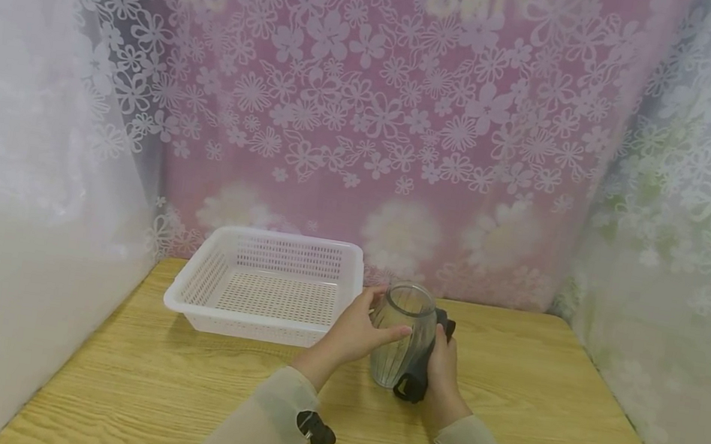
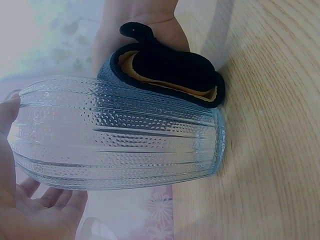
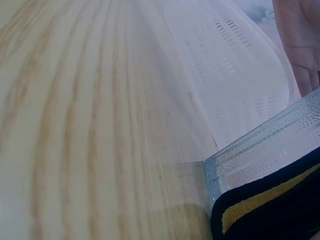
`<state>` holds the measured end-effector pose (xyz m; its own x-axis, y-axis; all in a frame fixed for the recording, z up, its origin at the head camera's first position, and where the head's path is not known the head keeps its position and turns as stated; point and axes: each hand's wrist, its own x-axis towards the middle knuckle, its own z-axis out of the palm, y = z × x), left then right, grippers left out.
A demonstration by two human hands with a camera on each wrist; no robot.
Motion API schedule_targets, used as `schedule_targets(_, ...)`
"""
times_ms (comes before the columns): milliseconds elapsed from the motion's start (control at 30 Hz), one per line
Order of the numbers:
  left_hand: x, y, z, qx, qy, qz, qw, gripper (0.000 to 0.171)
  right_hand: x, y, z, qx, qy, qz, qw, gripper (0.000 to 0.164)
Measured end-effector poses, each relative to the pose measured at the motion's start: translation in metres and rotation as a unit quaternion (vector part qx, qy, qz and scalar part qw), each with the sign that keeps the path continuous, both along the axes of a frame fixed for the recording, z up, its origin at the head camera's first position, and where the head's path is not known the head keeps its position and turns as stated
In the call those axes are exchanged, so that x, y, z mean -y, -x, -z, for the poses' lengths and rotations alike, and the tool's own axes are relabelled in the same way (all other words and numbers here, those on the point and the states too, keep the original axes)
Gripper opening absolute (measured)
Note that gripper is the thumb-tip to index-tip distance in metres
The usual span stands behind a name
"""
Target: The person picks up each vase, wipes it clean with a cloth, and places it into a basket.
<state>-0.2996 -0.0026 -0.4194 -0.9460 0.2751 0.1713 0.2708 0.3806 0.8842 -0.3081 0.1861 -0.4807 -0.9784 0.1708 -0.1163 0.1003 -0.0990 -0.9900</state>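
Note:
A clear ribbed glass vase [image 1: 388, 352] with a dimpled surface stands nearly upright, its base right at the wooden tabletop. My left hand [image 1: 357, 328] holds it from the left, the thumb across the front near the shoulder and the fingers round the far side. On the other side, my right hand [image 1: 443, 363] holds a dark folded cloth [image 1: 415, 377] against the glass. In the left wrist view this cloth [image 2: 172, 70] has a black edge, a yellow inner side and a small black strap, and it hides the right fingers. The right wrist view shows the vase's base [image 3: 212, 177] beside it.
A white perforated plastic basket [image 1: 260, 319] sits left of the vase, close to the left hand. The wooden table [image 1: 540, 415] ends at a pink floral curtain [image 1: 372, 103] behind, with pale sheets hanging at both sides. Both wrists wear black straps.

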Motion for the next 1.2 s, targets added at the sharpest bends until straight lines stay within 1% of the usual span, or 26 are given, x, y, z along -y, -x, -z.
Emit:
schedule_targets(500, 0.000, -0.001, -0.001, -0.001, -0.007, 0.001, 1.0000, 0.090, 0.001, 0.000, 0.001, -0.001, -0.004, 0.004, 1.000, 0.071)
schedule_targets(600, 0.000, -0.001, -0.001, -0.001, -0.005, 0.003, 1.0000, 0.091, -0.001, 0.001, 0.000, -0.005, -0.008, 0.009, 1.000, 0.070)
schedule_targets(667, 0.000, 0.000, -0.001, -0.002, -0.001, 0.004, 1.0000, 0.092, -0.003, 0.001, -0.002, -0.012, -0.016, 0.019, 1.000, 0.070)
schedule_targets(833, 0.000, 0.001, 0.000, -0.006, 0.004, 0.004, 1.0000, 0.094, -0.010, 0.001, -0.013, -0.031, -0.041, 0.053, 0.997, 0.071)
schedule_targets(1000, 0.000, 0.001, 0.000, -0.004, 0.001, 0.004, 1.0000, 0.092, -0.015, -0.004, -0.029, -0.053, -0.058, 0.061, 0.995, 0.076)
schedule_targets(1200, 0.001, 0.000, 0.000, -0.007, 0.001, 0.005, 1.0000, 0.095, -0.016, -0.010, -0.045, -0.102, -0.059, 0.075, 0.990, 0.072)
